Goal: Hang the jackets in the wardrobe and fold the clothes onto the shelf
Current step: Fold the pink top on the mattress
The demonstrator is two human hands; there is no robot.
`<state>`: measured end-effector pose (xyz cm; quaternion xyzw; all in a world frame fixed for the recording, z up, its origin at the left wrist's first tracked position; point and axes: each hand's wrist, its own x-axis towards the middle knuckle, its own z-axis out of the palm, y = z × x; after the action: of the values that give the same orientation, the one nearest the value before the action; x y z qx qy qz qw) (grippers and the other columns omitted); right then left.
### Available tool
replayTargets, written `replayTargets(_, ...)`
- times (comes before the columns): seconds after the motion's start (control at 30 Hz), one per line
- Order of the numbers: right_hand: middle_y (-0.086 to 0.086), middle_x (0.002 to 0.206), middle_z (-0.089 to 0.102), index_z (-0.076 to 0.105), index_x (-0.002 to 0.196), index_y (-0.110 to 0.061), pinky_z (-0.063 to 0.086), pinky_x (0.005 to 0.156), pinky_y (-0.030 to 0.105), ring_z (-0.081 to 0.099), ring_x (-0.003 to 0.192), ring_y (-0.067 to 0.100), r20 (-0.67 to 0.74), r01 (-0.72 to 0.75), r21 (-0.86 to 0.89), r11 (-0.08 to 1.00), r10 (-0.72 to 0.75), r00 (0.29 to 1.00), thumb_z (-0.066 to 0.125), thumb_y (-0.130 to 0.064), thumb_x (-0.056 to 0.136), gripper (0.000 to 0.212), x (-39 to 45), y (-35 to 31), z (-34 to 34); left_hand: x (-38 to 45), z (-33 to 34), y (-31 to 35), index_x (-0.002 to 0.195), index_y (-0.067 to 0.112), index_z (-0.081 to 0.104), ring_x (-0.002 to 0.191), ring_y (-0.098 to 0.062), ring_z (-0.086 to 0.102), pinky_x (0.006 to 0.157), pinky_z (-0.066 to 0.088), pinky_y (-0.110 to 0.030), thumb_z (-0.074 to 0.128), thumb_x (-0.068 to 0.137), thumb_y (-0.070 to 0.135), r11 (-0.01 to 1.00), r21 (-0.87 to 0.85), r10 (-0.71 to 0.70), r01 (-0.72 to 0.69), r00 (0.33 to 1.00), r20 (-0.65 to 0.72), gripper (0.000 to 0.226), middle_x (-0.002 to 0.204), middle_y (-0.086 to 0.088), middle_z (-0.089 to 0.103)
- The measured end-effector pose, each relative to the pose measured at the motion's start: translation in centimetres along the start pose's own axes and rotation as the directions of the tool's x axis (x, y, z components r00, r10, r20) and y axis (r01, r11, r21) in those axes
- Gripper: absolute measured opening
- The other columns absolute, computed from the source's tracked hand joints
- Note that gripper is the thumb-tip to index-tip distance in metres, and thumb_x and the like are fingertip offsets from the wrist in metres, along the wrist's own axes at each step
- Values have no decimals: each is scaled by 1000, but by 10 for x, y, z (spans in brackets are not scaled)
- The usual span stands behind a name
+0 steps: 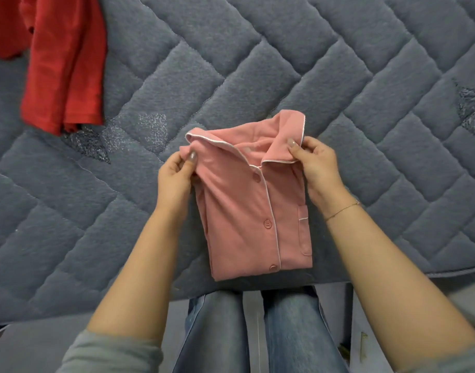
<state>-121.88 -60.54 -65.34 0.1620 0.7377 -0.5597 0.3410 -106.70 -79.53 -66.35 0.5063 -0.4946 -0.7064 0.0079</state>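
Lying folded near the quilted bed's (pixel 284 63) near edge, the pink shirt (pixel 247 211) is pinched at its collar corners by the left hand (pixel 177 176) and right hand (pixel 317 168), fingers curled; a red garment (pixel 64 63) lies far left.

Edges and hidden bits

The red garment (pixel 61 63) runs off the top-left edge; the pink shirt's (pixel 252 211) sleeves are tucked underneath, out of sight; the quilted bed cover (pixel 284 63) carries on past far, left and right edges.
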Motion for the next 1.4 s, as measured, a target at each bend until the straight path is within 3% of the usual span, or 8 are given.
replayTargets(0.07,-1,77,73,67,91,-9,54,71,21,66,71,7,33,-152,194,969,149,988,66,-7,91,2,-1,16,-9,5,-6,-8,84,15,62,64,-7,45,63,42,-21,57,99,12,999,-4,-36,36,996,-83,16,69,4,53)
replayTargets(0.23,-1,97,62,56,102,-14,51,81,22,60,87,10,-231,-27,-105,994,2,973,83,-27,78,38,-4,46,-25,-7,-5,-10,102,15,57,77,-1,56,78,46,-22,57,99,23,999,-37,-46,36,943,-329,8,90,3,62)
replayTargets(0.4,0,112,67,57,122,-13,54,83,24,66,98,10,-60,-106,-131,986,99,993,85,-49,70,70,1,44,-29,-25,13,3,126,29,56,115,-7,59,94,49,-33,57,79,75,961,-143,-251,238,965,-76,66,126,7,63)
replayTargets(0.6,-1,88,76,67,110,-9,55,61,23,72,77,9,219,-233,154,960,196,956,72,-37,87,36,21,21,-23,-6,60,11,154,5,15,136,-25,44,110,39,-39,69,73,70,933,177,-263,314,928,-263,116,153,-6,37)
replayTargets(0.77,7,98,75,67,114,-8,60,77,33,73,89,17,427,-377,211,902,262,866,70,-13,90,25,10,4,-19,-48,49,-13,121,3,61,88,-15,70,69,57,-25,64,95,30,995,-80,-72,55,970,-231,37,101,-4,71)
replayTargets(0.83,11,110,73,65,122,-6,59,85,35,71,100,20,548,-394,184,900,239,801,68,-13,90,33,-12,-8,-27,-83,37,-14,114,1,63,85,-14,71,73,57,-27,61,97,21,982,-184,6,-51,971,-239,27,100,-7,71)
replayTargets(1.17,15,110,73,73,103,-7,56,88,30,70,102,24,845,133,-9,991,-63,531,69,-16,82,24,-251,-110,-59,-369,-2,19,135,-11,46,125,-34,56,112,40,-45,58,88,11,764,-449,206,-464,835,-511,53,134,-24,57)
replayTargets(1.4,5,98,76,79,90,-16,55,79,24,71,90,14,957,366,78,927,-172,232,74,-18,75,15,-443,-135,-32,-572,-59,13,116,13,65,107,-15,66,90,53,-23,68,80,22,637,-286,285,-716,563,-776,37,112,-2,73)
